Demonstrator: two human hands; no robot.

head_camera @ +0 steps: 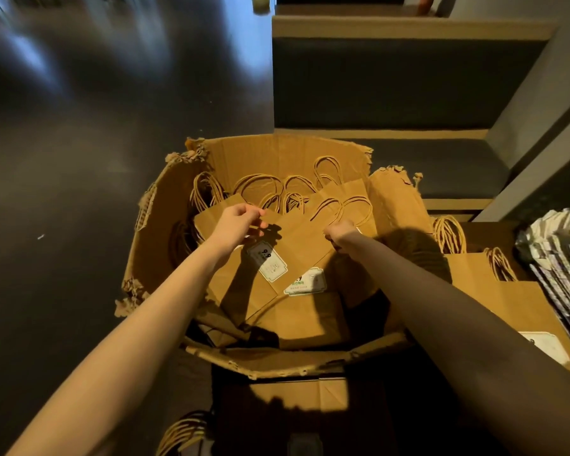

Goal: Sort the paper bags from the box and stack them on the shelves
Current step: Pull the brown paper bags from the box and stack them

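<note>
Hands reach together into a torn brown cardboard box [165,232] full of flat brown kraft paper bags with twisted paper handles. Left hand [241,222] pinches the top edge of one flat brown paper bag [297,245], thumb and fingertips [260,213] closed on its corner. Right hand [341,233] grips the same bag at its other upper corner, fingers curled round the edge just below the looped handles [343,207]. Beneath the fingers of both hands, more bags lie overlapped, two showing white printed labels [268,261]. Beyond the fingertips, loose handle loops stand against the box's far wall. Right of the right hand, outside the box, another pile of brown bags [494,284] lies beside a stack of white printed bags [560,258]. Farther off, dark shelves with pale wooden edges [408,28] rise.
</note>
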